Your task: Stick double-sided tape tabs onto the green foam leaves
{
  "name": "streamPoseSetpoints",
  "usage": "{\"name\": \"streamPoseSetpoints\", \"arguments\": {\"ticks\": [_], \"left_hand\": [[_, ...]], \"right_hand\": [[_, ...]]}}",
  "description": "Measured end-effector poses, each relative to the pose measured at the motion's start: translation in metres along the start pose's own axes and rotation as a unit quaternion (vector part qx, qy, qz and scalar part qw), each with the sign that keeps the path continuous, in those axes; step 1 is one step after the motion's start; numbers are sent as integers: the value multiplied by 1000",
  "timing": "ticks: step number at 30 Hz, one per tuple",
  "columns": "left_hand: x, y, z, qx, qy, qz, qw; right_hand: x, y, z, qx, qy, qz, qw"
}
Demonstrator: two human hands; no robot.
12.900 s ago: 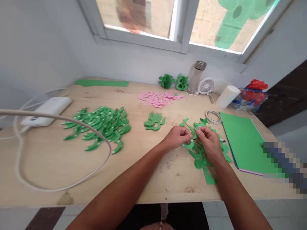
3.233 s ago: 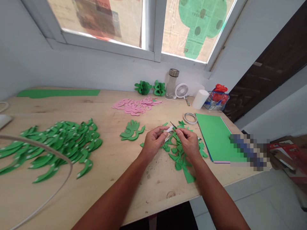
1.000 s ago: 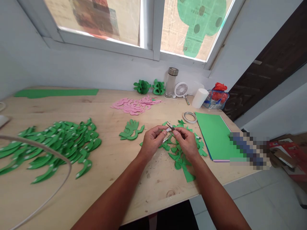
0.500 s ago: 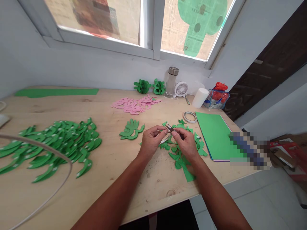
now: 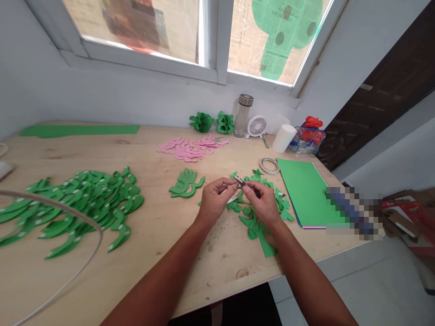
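My left hand is closed in a pinch over the table, holding a white tape roll whose ring shows below its fingertips. Close beside it, my right hand grips small dark-handled scissors, their blades pointing up and left. A bit of green paper shows at the blade tips. Beneath and around my hands lie green paper scraps. To the left of my left hand rests a small stack of green leaf-shaped cutouts.
A large pile of green cutouts with white patches covers the left, behind a looping cable. Pink cutouts, a bottle, a fan and a white roll stand or lie behind. Green sheets lie right, near another tape roll.
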State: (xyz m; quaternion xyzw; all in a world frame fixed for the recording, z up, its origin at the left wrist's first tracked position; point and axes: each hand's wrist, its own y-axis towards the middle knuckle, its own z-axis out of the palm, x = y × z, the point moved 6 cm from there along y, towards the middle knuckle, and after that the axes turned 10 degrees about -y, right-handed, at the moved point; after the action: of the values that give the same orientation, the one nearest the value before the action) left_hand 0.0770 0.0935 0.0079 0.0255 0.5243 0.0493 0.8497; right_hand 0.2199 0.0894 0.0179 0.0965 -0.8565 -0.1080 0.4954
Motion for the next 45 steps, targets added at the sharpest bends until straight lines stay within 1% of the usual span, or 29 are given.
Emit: {"name": "streamPoseSetpoints", "arguments": {"ticks": [11, 16, 27, 32, 39, 45], "left_hand": [[-1, 0, 0, -1, 2, 1, 1000], [2, 0, -1, 1, 5, -2, 1000], [2, 0, 0, 6, -1, -4, 1000], [2, 1, -1, 0, 6, -5, 1000], [3, 5, -10, -48, -44, -5, 998], [0, 6, -10, -38, -57, 8, 998]], "right_hand": [[2, 0, 0, 0, -2, -13, 1000], [5, 1, -2, -13, -13, -27, 999], [8, 0, -5, -41, -50, -32, 997], [6, 0, -8, -54, -55, -21, 997], [3, 0, -7, -44, -55, -7, 997], [6, 0, -5, -28, -57, -17, 998]]}}
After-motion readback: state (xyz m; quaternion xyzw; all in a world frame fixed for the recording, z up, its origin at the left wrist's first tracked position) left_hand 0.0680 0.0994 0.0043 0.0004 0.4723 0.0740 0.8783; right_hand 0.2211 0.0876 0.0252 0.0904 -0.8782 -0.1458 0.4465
